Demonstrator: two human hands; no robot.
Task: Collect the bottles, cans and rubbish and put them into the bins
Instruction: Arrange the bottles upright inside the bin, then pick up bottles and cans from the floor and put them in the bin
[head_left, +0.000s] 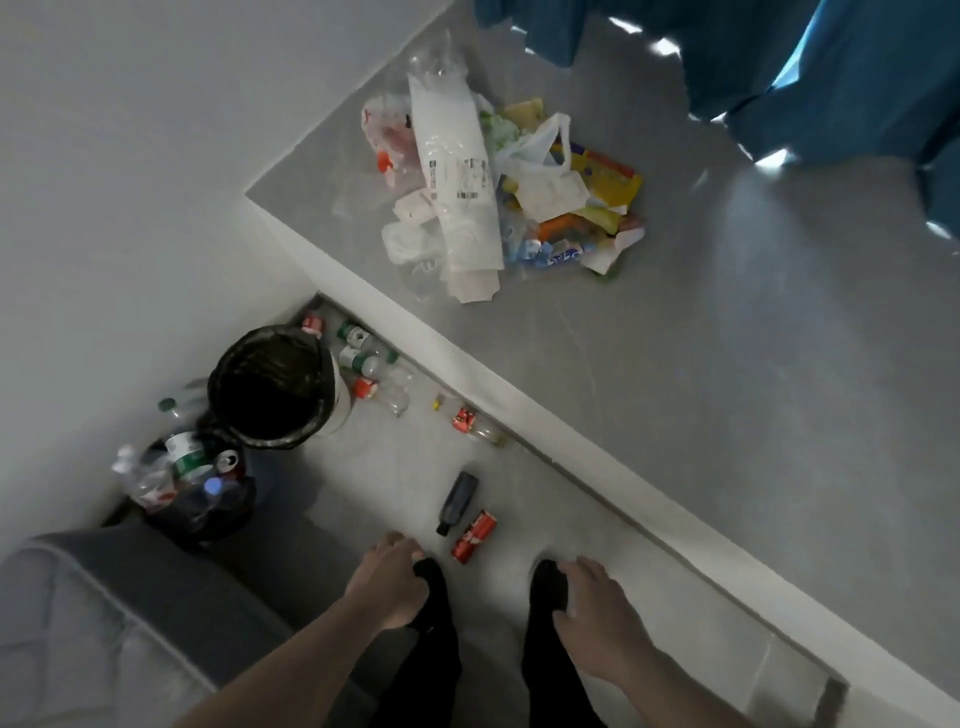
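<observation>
Left hand (387, 584): empty, fingers curled loosely inward, resting on the dark-clad left knee.
Right hand (597, 613): empty, fingers lightly spread over the right knee.
Red can (472, 536): on its side on the floor, just ahead of the knees, between the hands.
Dark bottle (457, 503): lying just beside the red can, on its far-left side; touching it or not, I cannot tell.
Empty bin (278, 387): black-lined, upright, well beyond the red can to the left.
Full bin (200, 491): nearer than the empty bin, holding bottles and a can.
Loose bottles (371, 364): on the floor just right of the empty bin.
Rubbish pile (493, 192): bags and wrappers on the grey raised platform (727, 389), far beyond the red can.
</observation>
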